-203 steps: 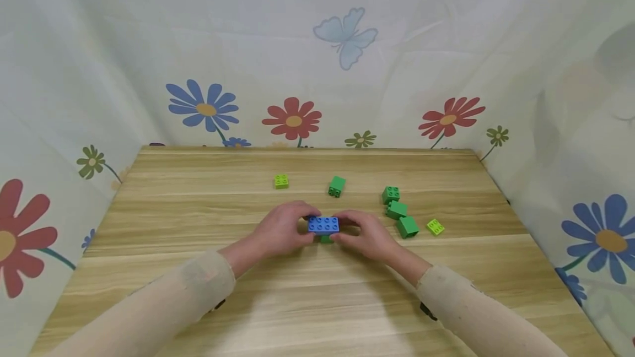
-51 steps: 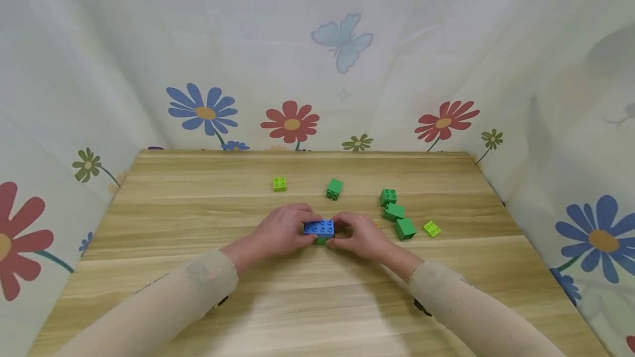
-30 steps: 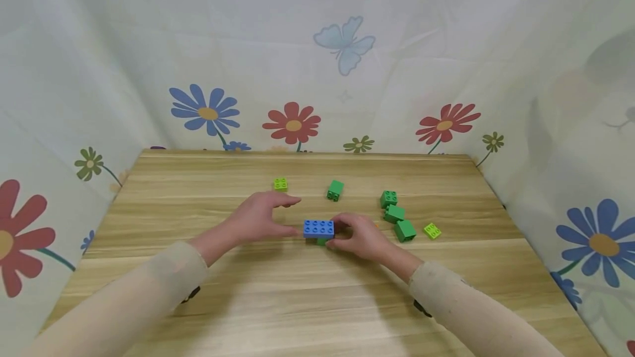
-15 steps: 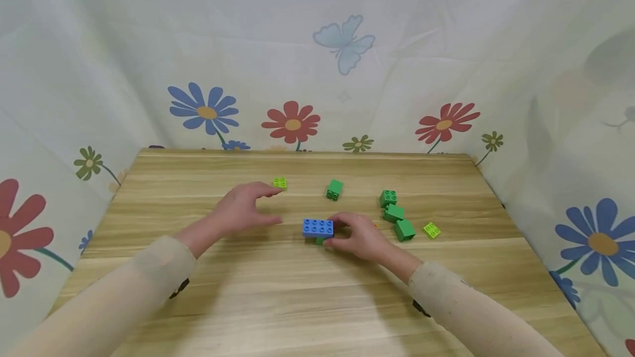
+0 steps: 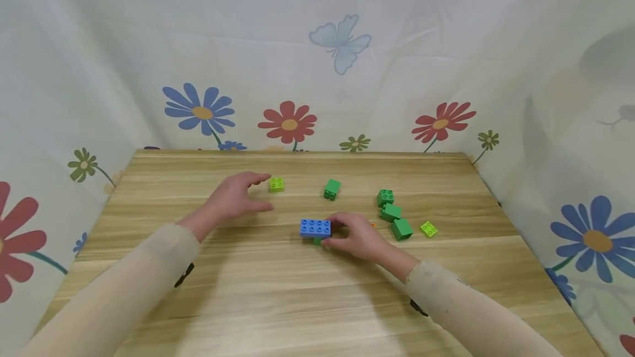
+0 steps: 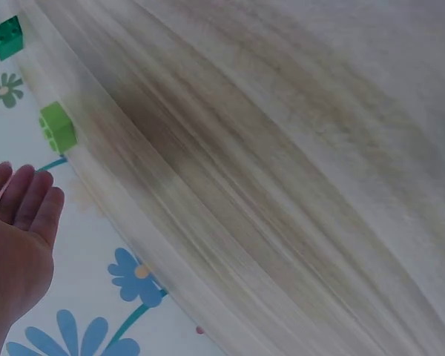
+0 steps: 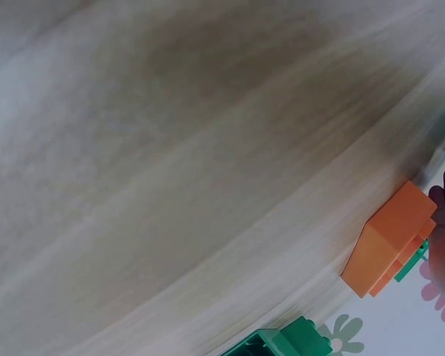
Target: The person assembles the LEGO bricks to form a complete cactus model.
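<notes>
In the head view, my right hand (image 5: pixel 359 237) holds the right end of a small stack: a blue eight-stud toy building brick (image 5: pixel 315 228) on a green brick (image 5: pixel 318 241), which mostly hides beneath it. My left hand (image 5: pixel 234 198) is off to the left with thumb and fingers spread apart, holding nothing. Its fingertips are right at the left side of a lime-green four-stud brick (image 5: pixel 276 185). The left wrist view shows that lime brick (image 6: pixel 58 127) just beyond the extended fingers. An orange brick (image 7: pixel 391 237) lies beside my right hand in the right wrist view.
A green brick (image 5: pixel 332 189) lies on its side behind the stack. To the right, three green bricks (image 5: pixel 391 212) form a slanting row, with another lime brick (image 5: pixel 429 229) beside them. A flowered curtain (image 5: pixel 223 43) surrounds the wooden table (image 5: pixel 297 302).
Both hands held the stack earlier. My left hand has let go of it, then moved left and away from me to the lime brick. The right hand keeps its hold on the stack.
</notes>
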